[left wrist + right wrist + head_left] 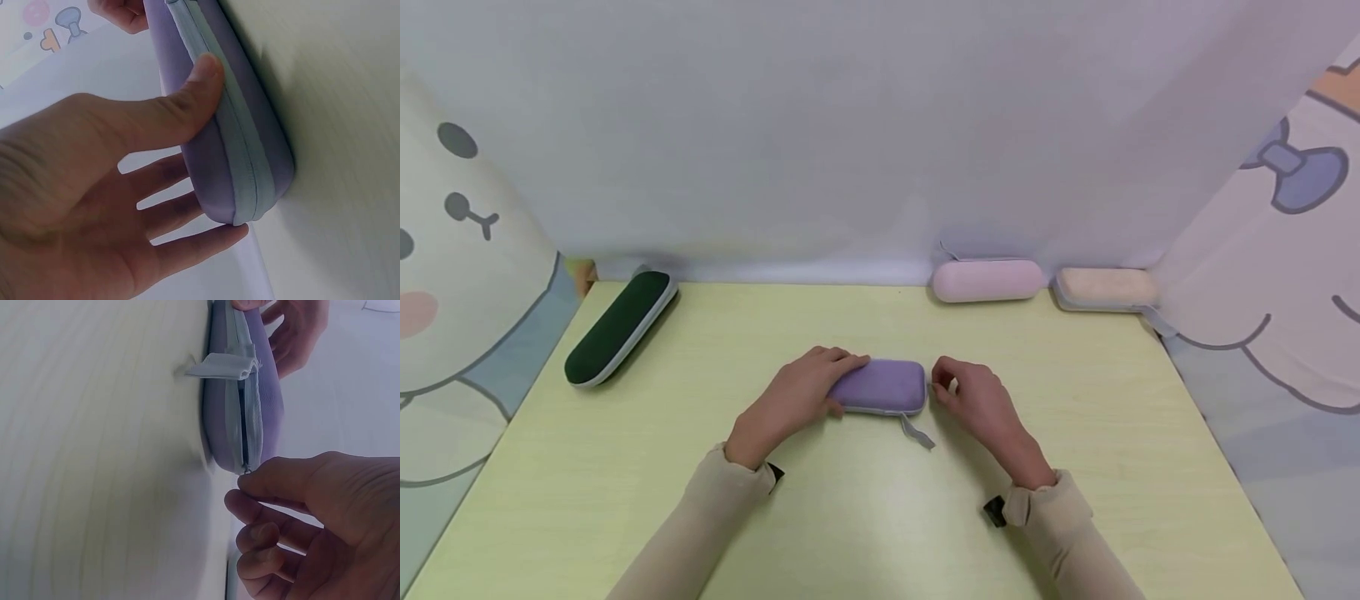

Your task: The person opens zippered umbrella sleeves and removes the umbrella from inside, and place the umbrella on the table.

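Observation:
A purple zippered case (887, 385) lies flat near the middle of the table. My left hand (801, 392) holds its left end, thumb (203, 81) on the zipper band at the front and fingers over the top and around the end. At the opposite end, my right hand (985, 404) pinches the small zipper pull (247, 471) between thumb and forefinger. A dark slit shows in the zipper (244, 425) between that pull and a grey fabric tab (222, 365), which sticks out from the front side.
A dark green case (621, 329) lies slantwise at the table's left. Towards the back right are a pink case (987, 281) and a peach case (1108, 287) with a grey tab. A pale curtain (775, 150) hangs behind the table (820, 517).

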Available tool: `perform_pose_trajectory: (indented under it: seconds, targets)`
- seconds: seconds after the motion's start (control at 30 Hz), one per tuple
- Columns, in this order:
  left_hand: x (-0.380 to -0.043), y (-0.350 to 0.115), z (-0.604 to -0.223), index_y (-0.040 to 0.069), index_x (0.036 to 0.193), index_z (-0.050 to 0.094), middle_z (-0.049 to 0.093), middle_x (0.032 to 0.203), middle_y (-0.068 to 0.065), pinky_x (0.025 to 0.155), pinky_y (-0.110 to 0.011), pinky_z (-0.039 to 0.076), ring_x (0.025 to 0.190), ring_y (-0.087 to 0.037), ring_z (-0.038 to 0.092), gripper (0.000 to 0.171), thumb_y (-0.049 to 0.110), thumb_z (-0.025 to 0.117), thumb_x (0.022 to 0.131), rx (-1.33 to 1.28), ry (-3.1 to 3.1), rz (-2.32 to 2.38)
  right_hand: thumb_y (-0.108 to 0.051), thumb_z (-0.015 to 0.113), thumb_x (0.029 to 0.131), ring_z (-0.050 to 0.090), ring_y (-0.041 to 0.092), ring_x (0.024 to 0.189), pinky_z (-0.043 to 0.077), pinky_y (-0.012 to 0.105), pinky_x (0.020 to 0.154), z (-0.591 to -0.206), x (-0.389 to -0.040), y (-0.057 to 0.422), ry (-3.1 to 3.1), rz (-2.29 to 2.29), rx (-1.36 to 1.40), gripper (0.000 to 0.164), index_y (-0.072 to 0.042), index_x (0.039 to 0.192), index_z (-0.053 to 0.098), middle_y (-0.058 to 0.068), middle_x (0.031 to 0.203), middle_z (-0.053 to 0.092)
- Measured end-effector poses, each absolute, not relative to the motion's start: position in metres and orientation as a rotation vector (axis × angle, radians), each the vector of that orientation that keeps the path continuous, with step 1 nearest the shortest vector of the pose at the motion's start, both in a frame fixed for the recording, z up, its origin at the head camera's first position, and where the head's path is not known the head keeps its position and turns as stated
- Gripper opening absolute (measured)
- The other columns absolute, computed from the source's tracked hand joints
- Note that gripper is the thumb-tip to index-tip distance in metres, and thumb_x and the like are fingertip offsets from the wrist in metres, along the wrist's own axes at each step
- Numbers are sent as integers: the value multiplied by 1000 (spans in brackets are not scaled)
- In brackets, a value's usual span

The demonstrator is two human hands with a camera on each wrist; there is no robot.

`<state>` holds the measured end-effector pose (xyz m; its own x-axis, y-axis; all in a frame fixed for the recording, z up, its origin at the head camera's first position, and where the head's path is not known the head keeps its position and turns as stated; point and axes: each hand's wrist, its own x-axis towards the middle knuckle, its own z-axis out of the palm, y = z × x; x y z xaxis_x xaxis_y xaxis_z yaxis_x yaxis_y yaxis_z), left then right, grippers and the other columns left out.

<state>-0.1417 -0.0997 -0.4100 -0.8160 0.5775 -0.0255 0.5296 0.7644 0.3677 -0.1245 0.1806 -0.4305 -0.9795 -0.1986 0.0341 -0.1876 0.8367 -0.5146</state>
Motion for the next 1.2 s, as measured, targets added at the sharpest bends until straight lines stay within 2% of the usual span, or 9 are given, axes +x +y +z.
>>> perform_pose_trajectory:
  seconds: [0.3,0.57,0.7,0.87,1.2]
  targets:
    - [-139,-100,-411,20,151,55,62,146,-6,99,-55,55,136,-31,56,78,14,89,81,888,2811,524,-9,72,94,56,11,68,45,27,61,-432,-126,182,2971,-864,-302,9,-17,93,69,-1,90,73]
    - [-139,-101,-413,21,151,56,61,146,-5,98,-55,56,136,-31,56,79,14,90,81,880,2807,531,-10,71,97,68,13,78,54,29,72,-441,-130,183,2872,-1105,-219,6,-15,95,67,6,100,78]
    - [-140,-101,-412,21,151,56,62,146,-6,98,-55,56,135,-31,57,79,14,90,80,889,2815,528,-11,72,97,66,12,73,51,27,68,-443,-132,183,2783,-1233,-121,5,-13,99,68,8,98,78]
    - [-140,-101,-411,20,151,56,62,146,-6,101,-53,55,134,-31,57,80,14,91,80,900,2823,510,-12,69,99,59,12,60,46,26,57,-443,-135,181,2708,-1324,-69,4,-11,102,67,9,86,75]
    - [-139,-100,-409,22,151,56,62,146,-5,99,-53,56,135,-31,57,79,15,90,80,892,2820,502,-13,68,101,58,13,58,45,27,53,-443,-142,180,2699,-1336,-44,5,-10,104,67,8,83,75]
